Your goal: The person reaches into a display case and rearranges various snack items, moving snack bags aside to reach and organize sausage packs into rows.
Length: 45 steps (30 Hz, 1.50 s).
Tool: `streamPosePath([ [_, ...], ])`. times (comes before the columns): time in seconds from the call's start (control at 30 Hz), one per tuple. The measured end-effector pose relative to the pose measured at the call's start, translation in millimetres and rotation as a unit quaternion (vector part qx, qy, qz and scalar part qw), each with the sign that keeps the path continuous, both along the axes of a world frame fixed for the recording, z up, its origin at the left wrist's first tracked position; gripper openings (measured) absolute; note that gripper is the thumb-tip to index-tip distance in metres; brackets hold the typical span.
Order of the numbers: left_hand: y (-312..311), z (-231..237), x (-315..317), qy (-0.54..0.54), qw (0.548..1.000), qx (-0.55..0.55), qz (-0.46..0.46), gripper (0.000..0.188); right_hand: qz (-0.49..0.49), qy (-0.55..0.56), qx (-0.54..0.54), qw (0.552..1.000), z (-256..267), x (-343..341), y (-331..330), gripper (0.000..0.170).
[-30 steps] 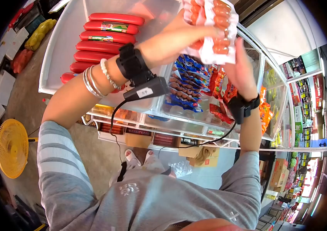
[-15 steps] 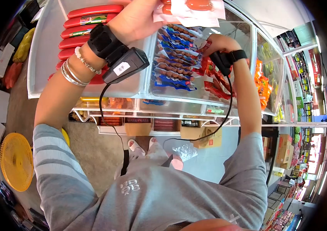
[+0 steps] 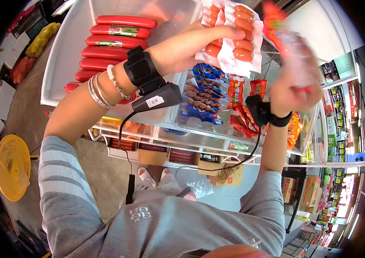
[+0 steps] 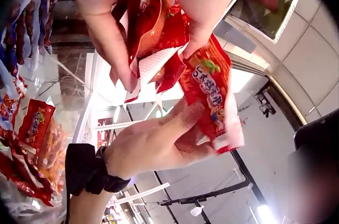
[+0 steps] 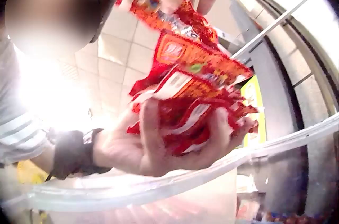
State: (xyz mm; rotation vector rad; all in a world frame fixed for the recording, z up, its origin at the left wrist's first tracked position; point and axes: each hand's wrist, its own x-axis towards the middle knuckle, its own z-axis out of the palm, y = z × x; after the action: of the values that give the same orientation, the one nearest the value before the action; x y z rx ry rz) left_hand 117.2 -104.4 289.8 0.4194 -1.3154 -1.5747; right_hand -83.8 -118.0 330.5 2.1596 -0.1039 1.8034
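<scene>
My left hand [image 3: 195, 47] grips a bundle of sausage packets [image 3: 243, 34] above the display case, thumb across the top. Their clear sides show plump orange-brown sausages; from below, in the left wrist view, red printed wrappers [image 4: 153, 39] show. To the right, my right hand [image 3: 296, 86], blurred, pinches a single red sausage packet [image 4: 209, 89] between thumb and fingers. In the right wrist view, that packet [image 5: 175, 20] stands just above the fanned bundle [image 5: 196, 76] in my left hand. Similar red packets [image 3: 236, 92] lie in the case beneath.
Blue-wrapped sausages [image 3: 204, 101] lie in rows beside the red packets. Large red sausages [image 3: 118, 42] fill the left tray. Orange packets [image 3: 294, 131] stand at the right behind clear dividers. A cable [image 3: 257, 148] hangs from the right wrist. A yellow fan [image 3: 12, 167] stands at left.
My right hand was down among the red packets half a second ago; it has risen and moved right with one packet. My left hand still holds its bundle.
</scene>
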Motion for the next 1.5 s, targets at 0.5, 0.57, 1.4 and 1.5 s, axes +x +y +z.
streamPosePath([
  [0.5,5.6,6.1,1.7,0.057,0.998,0.036,0.017,0.036,0.108,0.109,0.446,0.882,-14.2,9.7,6.3,0.033],
  [0.57,3.3,5.0,0.3,0.072,0.996,0.045,0.034,0.038,-0.054,0.193,0.284,0.938,-23.5,23.6,17.0,0.055],
  [1.4,-3.8,10.7,-0.3,0.181,0.981,-0.035,0.054,0.036,0.153,0.672,0.404,0.601,-48.7,16.8,12.0,0.063],
  [1.5,-2.8,12.2,0.0,0.146,0.987,-0.028,0.062,0.037,0.189,0.623,0.415,0.636,-53.0,21.5,0.2,0.043],
])
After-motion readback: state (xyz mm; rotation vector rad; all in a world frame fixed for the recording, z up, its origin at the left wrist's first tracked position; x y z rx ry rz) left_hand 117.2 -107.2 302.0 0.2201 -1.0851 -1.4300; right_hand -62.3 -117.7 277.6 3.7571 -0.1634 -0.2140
